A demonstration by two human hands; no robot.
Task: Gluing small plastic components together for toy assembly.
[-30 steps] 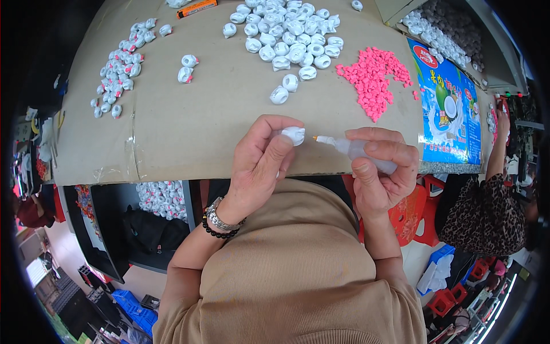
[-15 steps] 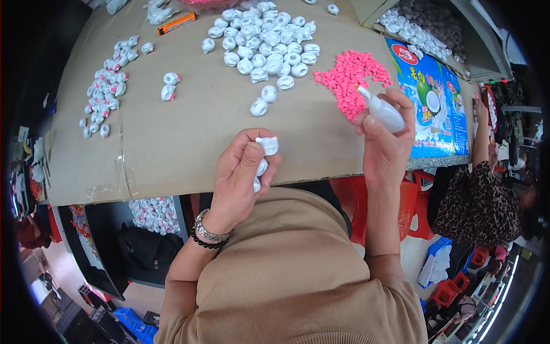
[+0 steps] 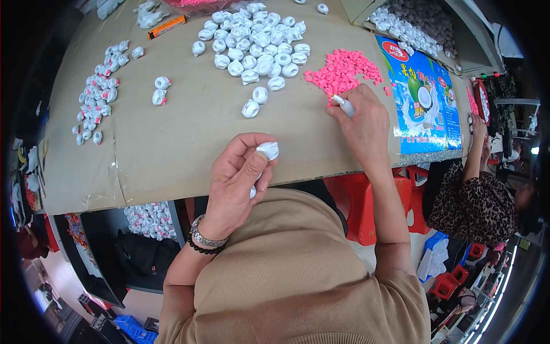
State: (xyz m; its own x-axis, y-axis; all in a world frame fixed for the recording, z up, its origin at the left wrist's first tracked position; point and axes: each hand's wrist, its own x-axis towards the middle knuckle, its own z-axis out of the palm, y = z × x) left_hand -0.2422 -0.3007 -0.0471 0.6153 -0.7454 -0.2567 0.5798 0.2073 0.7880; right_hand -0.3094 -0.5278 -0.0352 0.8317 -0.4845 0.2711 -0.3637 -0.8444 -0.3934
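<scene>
Between the thumb and curled fingers of my left hand (image 3: 238,172), a small white plastic-wrapped ball (image 3: 268,151) is pinched, with at least one more like it partly hidden in the palm. My right hand (image 3: 366,123) grips a small white squeeze bottle (image 3: 346,107), its narrow nozzle pointing up and left. The right fingertips reach the near edge of a spread of small pink pieces (image 3: 344,67); whether they touch one I cannot tell. Beyond my left hand lie a pair of loose white balls (image 3: 250,109) and a large pile of them (image 3: 260,43).
White balls with pink bits (image 3: 97,97) lie in a cluster at the left, two more (image 3: 161,90) beside it. An orange box cutter (image 3: 167,27) rests at the back. A blue printed sheet (image 3: 421,103) covers the table's right side. Another person's arm (image 3: 474,146) is at far right.
My right hand has moved left and down to the pink pieces, turning the bottle lower in its grip. My left hand has rolled slightly, still holding the white balls. The whole view has shifted a little.
</scene>
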